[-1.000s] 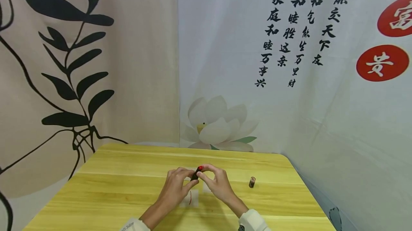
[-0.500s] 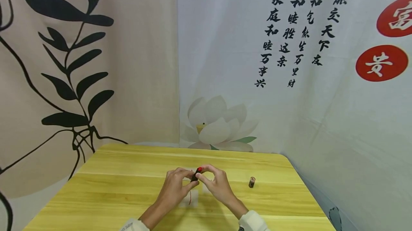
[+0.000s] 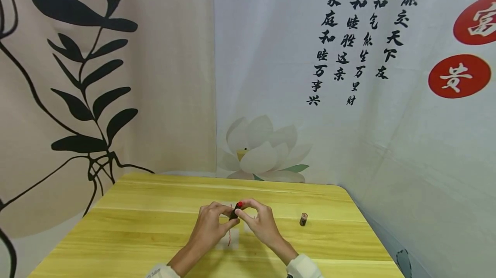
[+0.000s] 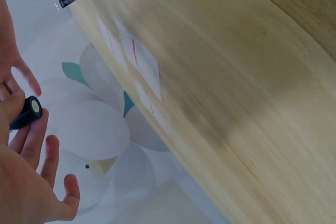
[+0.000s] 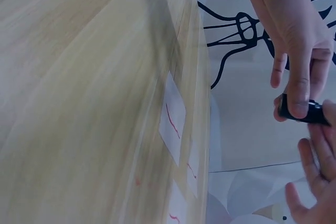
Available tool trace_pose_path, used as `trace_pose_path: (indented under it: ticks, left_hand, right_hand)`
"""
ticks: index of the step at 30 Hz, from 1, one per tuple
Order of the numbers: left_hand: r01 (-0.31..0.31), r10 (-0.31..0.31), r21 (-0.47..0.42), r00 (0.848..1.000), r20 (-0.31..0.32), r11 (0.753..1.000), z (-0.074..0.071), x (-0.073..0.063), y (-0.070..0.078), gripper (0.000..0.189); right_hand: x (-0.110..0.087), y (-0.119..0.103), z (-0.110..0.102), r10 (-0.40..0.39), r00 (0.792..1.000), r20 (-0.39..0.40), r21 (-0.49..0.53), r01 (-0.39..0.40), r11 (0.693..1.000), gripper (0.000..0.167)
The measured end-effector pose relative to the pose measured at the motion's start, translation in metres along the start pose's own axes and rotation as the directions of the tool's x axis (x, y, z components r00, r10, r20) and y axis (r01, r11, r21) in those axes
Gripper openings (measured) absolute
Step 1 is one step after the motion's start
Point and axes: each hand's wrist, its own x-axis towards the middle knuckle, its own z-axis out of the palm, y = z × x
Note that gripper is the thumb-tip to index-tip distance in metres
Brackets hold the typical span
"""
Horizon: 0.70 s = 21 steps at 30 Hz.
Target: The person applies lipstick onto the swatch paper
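A black lipstick (image 3: 234, 212) with its red tip showing is held above the table between both hands, tilted with the tip up and to the right. My left hand (image 3: 209, 224) pinches its lower end between thumb and fingers. Near the red tip, the thumb and index finger of my right hand (image 3: 264, 223) grip the upper part. The left wrist view shows the round bottom of the lipstick (image 4: 35, 108) beside the left fingers. In the right wrist view the left thumb presses along the black tube (image 5: 313, 113). The red tip is hidden in both wrist views.
A small dark cap with a clear-looking top (image 3: 303, 219) stands on the wooden table (image 3: 333, 243) to the right. Below the hands lie white paper pieces with red strokes, one nearest the body (image 3: 234, 243). A printed cloth (image 3: 174, 75) hangs behind the table.
The right fingers and the lipstick's red tip have shifted very slightly left and down. Both hands keep their hold, and the cap and papers stay where they were.
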Motion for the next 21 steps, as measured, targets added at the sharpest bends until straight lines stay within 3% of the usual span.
trace_pose_path:
  ticks: [7, 10, 13, 16, 21]
  left_hand:
    - [0.025, -0.026, 0.036, 1.0, 0.016, 0.999, -0.002, -0.002, -0.002, 0.027]
    - [0.044, -0.045, 0.035, 0.999, 0.013, 0.998, -0.004, -0.001, -0.002, 0.026]
    - [0.078, -0.078, 0.031, 0.997, 0.018, 0.997, -0.007, 0.0, -0.003, 0.023]
    - [0.114, -0.116, 0.045, 0.992, 0.045, 0.992, -0.011, -0.001, -0.007, 0.02]
    - [0.157, -0.166, 0.081, 0.98, 0.107, 0.984, -0.013, -0.008, -0.014, 0.02]
  right_hand:
    - [0.001, 0.001, -0.014, -0.022, 0.997, 0.072, -0.114, 0.03, 0.993, 0.034]
    - [0.004, 0.004, -0.034, -0.036, 0.998, 0.05, -0.189, 0.045, 0.981, 0.04]
    - [0.007, 0.011, -0.062, -0.005, 1.0, 0.006, -0.269, 0.007, 0.963, 0.038]
    - [0.005, 0.025, -0.095, 0.061, 0.998, -0.03, -0.385, -0.068, 0.92, 0.034]
    - [-0.011, 0.052, -0.141, 0.191, 0.981, -0.034, -0.546, -0.178, 0.819, 0.032]
